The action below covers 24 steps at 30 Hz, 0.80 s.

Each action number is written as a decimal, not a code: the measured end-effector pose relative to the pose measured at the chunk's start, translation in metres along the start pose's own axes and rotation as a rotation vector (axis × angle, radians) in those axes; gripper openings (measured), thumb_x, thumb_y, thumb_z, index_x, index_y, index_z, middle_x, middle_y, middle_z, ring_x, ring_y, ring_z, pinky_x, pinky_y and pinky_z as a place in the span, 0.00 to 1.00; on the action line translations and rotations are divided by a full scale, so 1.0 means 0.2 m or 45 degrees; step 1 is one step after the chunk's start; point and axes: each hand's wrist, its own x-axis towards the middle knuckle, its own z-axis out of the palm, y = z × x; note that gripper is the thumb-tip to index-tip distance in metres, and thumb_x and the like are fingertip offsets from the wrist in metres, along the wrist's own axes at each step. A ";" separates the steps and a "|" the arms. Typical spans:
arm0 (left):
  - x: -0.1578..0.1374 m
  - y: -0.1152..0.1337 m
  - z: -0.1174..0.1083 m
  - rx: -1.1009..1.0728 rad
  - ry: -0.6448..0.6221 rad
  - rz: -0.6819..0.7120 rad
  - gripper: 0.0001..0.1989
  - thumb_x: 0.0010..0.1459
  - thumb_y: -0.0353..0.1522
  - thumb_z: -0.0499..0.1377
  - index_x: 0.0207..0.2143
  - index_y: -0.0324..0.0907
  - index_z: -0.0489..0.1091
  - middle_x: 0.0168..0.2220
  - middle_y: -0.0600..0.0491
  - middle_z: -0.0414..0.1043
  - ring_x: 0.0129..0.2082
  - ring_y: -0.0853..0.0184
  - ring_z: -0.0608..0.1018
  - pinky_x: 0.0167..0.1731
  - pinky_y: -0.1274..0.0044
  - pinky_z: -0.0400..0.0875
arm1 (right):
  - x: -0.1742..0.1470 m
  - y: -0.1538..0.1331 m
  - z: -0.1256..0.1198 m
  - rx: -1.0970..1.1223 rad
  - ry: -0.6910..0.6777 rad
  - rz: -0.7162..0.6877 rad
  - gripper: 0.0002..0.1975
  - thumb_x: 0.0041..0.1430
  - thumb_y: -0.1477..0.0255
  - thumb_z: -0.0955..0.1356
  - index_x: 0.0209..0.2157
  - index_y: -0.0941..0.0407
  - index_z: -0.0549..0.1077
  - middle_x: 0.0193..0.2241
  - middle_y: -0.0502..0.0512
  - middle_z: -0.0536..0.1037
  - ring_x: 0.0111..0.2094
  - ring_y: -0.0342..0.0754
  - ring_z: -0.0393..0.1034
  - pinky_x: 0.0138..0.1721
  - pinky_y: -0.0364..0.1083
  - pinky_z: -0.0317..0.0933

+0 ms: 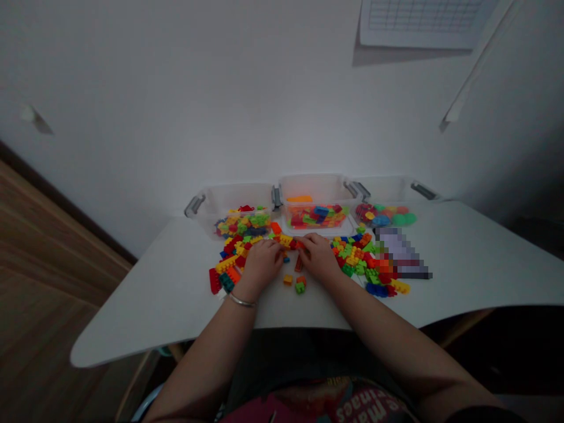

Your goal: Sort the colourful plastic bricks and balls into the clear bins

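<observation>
My left hand (263,263) is at the middle of the table with its fingers curled. Its fingertips close on a yellow building brick (286,241). Facing it from the other side, my right hand (318,255) pinches a red building brick (296,244) right beside the yellow one. Whether these two bricks are joined, I cannot tell; fingers partly cover them. Below the hands lie a dark red-brown piece (298,263), a small yellow-orange brick (288,280), an orange brick (301,280) and a green brick (300,288). A blue piece (286,258) shows near my left fingertips.
Loose bricks spread left (227,266) and right (359,258) of my hands. Behind stand a left clear bin (238,194), a middle bin (312,185) and a right bin (388,187), all holding colourful pieces. A blurred-out tablet-like object (400,249) lies right on the white table (476,258).
</observation>
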 end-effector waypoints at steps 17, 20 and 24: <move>-0.01 -0.02 -0.01 0.003 -0.033 0.005 0.10 0.59 0.29 0.54 0.39 0.40 0.75 0.41 0.46 0.75 0.44 0.60 0.74 0.47 0.68 0.69 | 0.16 0.16 -0.29 0.348 0.834 0.109 0.10 0.59 0.67 0.64 0.42 0.54 0.71 0.40 0.57 0.76 0.40 0.50 0.70 0.44 0.52 0.65; -0.03 -0.03 -0.01 -0.002 -0.029 -0.003 0.10 0.59 0.28 0.55 0.40 0.39 0.75 0.41 0.46 0.75 0.44 0.60 0.74 0.47 0.68 0.69 | 0.27 0.22 -0.38 0.279 0.788 0.121 0.10 0.59 0.68 0.64 0.39 0.55 0.73 0.39 0.57 0.78 0.39 0.50 0.71 0.44 0.52 0.65; -0.04 -0.04 0.00 -0.021 -0.023 0.005 0.10 0.59 0.29 0.55 0.39 0.40 0.75 0.41 0.47 0.76 0.43 0.60 0.74 0.47 0.68 0.69 | 0.37 0.29 -0.40 0.135 0.673 0.153 0.14 0.59 0.68 0.63 0.43 0.57 0.74 0.39 0.58 0.79 0.39 0.51 0.72 0.46 0.53 0.64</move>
